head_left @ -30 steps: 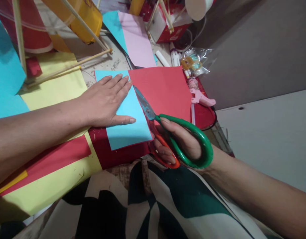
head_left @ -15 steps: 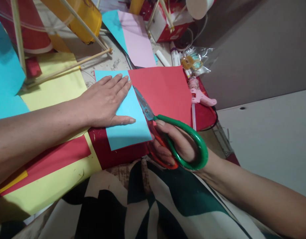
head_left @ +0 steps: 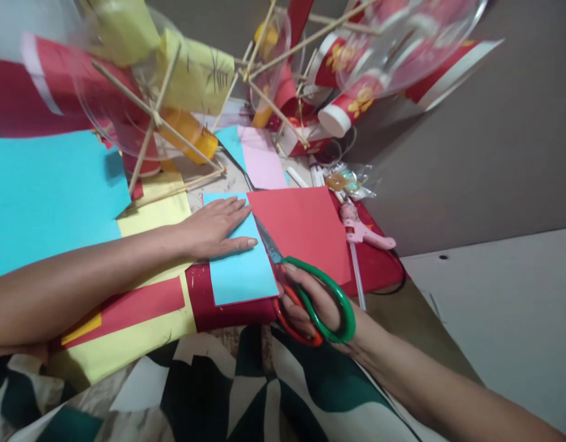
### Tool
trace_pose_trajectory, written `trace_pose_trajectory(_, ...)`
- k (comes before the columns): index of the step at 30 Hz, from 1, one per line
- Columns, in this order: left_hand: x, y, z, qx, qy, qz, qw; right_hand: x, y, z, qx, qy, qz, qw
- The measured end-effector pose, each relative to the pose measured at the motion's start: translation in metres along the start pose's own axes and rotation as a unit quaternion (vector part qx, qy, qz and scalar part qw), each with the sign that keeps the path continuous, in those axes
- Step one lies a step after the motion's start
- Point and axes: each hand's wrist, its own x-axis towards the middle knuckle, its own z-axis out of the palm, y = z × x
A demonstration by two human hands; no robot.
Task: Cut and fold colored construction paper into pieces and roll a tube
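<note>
My left hand [head_left: 212, 228] lies flat with fingers stretched out on a light blue sheet of paper [head_left: 243, 270]. My right hand [head_left: 317, 304] grips scissors [head_left: 306, 294] with a green and an orange handle. Their blades [head_left: 267, 242] lie along the seam where the blue sheet meets a red sheet [head_left: 301, 230]. Both sheets rest on a dark red surface [head_left: 228, 310] at the table's near edge.
A stick frame [head_left: 182, 141] hung with clear plastic and red paper cups [head_left: 352, 104] stands at the back. Cyan [head_left: 48, 196], yellow [head_left: 154, 212] and pink [head_left: 262, 159] sheets lie around. A pink glue gun [head_left: 363, 230] and markers [head_left: 315, 175] sit to the right. Patterned cloth [head_left: 246, 393] covers my lap.
The view has tilted up and pulled back, bringing the stick frame and cups into sight. My hands, the scissors and the sheets keep the same positions relative to one another.
</note>
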Motion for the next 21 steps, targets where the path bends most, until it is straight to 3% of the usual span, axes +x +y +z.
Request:
trace_pose_trajectory(6, -0.003, 0.0, -0.004, 0.003, 0.004, -0.014, 1.0, 0.006, 0.004, -0.004, 0.024, 0.019, 0.047, 0.998)
trace_pose_trajectory(13, -0.008, -0.002, -0.009, 0.062, -0.008, 0.012, 0.998, 0.01, 0.002, 0.0, 0.063, 0.0, 0.046, 0.997)
trace_pose_trajectory(21, 0.01, -0.005, -0.02, 0.096, 0.053, 0.021, 0.994, 0.002, -0.009, 0.005, 0.05, 0.028, 0.077, 0.995)
